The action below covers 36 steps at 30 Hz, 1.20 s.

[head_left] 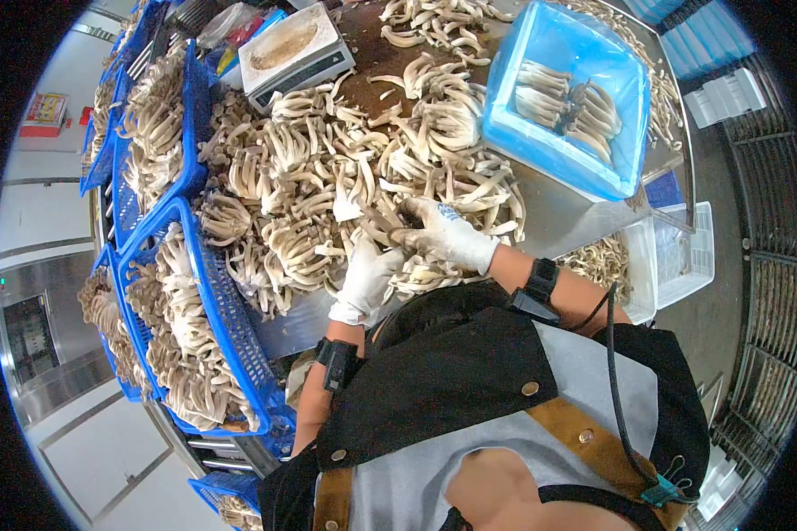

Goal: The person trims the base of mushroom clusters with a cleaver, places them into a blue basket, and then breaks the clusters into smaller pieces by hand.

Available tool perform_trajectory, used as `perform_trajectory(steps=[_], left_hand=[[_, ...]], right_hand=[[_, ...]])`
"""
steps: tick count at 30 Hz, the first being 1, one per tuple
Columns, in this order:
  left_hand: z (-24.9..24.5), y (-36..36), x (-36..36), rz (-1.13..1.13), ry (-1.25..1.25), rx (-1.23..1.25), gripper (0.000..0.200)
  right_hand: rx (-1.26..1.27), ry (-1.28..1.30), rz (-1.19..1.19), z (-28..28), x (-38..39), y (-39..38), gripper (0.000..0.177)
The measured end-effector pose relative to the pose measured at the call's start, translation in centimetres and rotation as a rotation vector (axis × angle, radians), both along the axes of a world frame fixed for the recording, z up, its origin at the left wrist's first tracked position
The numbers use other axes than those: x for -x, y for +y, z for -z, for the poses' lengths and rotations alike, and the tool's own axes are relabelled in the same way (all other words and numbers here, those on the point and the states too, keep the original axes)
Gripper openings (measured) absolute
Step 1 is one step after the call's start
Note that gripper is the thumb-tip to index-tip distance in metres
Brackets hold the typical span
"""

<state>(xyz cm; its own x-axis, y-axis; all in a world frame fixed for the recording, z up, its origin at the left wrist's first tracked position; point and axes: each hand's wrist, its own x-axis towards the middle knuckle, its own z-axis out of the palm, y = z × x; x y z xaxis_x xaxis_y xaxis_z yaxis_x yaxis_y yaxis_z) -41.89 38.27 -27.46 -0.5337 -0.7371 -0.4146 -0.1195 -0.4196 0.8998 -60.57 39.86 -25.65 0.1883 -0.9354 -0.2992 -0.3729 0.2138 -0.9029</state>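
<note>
Your right hand (443, 232) and left hand (366, 276), both gloved, meet at the near edge of the pile of mushrooms (328, 177) spread over the metal surface (558, 221). The fingers of your right hand are bent down and look closed on a mushroom clump (405, 237) just where the two hands come together. Your left hand lies flat against the stems beside it. I cannot tell whether its fingers are gripping anything or only steadying the heap.

As for progress, I judge you to be early in the sorting. The blue-lined bin (514, 115) at the far right holds only a few bunches lying in its bottom, with most of its depth unfilled. The pile covers most of the surface between you and the scale (292, 49), whose pan carries nothing. More loose pieces lie scattered beyond the scale and behind the bin. On your left, the blue crates (226, 305) are heaped with uncut clusters, and another stacked lower down also shows mushrooms.

So what is done is a small part; the pile in front of you and all the crates on your left remain.
</note>
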Motion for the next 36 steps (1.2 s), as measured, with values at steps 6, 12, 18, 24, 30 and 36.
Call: perform_trajectory(steps=[6,12,18,24,30,36], left_hand=[[-1.7,0.7,0.4,-0.240,0.105,-0.046,0.044],[1.0,0.6,-1.0,-0.317,0.112,-0.187,0.038],[0.4,0.9,0.4,-0.409,0.278,-0.201,0.035],[0.7,1.0,0.7,-0.276,0.138,-0.241,0.028],[1.4,-0.1,1.5,-0.269,-0.022,0.001,0.023],[-0.1,-3.2,1.2,0.235,-0.435,0.393,0.055]], right_hand=[[-0.050,-0.286,0.016,2.0,0.1,-0.2,0.042],[-0.192,-0.482,0.200,4.3,1.8,-0.3,0.046],[-0.148,-0.481,0.297,6.1,1.5,-0.1,0.053],[-0.297,-0.716,0.248,0.9,0.7,0.9,0.028],[-0.195,-0.410,0.173,3.0,0.3,0.2,0.026],[-0.035,0.071,0.058,4.5,3.8,-0.3,0.063]])
